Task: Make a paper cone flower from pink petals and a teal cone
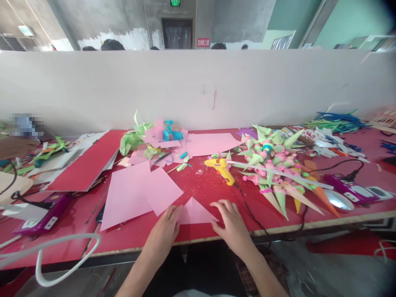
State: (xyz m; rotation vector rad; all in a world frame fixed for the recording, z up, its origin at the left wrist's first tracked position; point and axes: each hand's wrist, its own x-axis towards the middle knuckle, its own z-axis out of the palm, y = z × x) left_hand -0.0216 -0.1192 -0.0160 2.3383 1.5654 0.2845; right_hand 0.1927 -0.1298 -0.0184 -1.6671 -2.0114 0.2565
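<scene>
A sheet of pink paper, folded into a triangle, lies at the front edge of the red table. My left hand is closed on its left corner, the fingers bent over the paper and partly hiding it. At the right corner my right hand has its fingers apart, with the thumb tip at the paper's edge. Flat pink sheets overlap just left of the folded one. Beyond my right hand, a yellow hot glue gun rests on the table with a long glue stick in its back.
A pile of green and pink paper cones spreads on the right. Purple power strips sit at both sides. Red board and paper scraps lie further back. A white partition closes off the table's far side.
</scene>
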